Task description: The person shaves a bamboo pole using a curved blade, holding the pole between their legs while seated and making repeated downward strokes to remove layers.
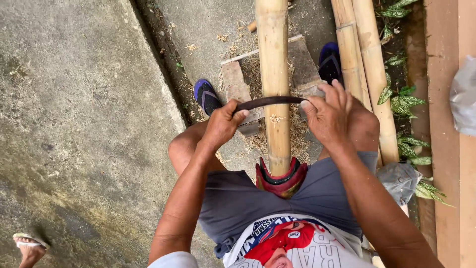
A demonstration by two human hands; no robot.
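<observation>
A thick yellow bamboo pole (274, 59) runs from the top of the view down to my lap, where its near end rests in a red and dark padded piece (281, 181). A dark curved blade (270, 101) lies across the pole. My left hand (222, 124) grips the blade's left end and my right hand (327, 116) grips its right end. The pole rests over a wooden block (238, 89) with shavings around it.
Two more bamboo poles (364, 59) lie at the right beside leafy plants (404, 106). My feet wear dark sandals (206, 95). Concrete ground spreads left, with a dirt-filled seam (158, 49). Another person's sandalled foot (29, 246) shows at the lower left. A reddish wall (448, 149) stands at right.
</observation>
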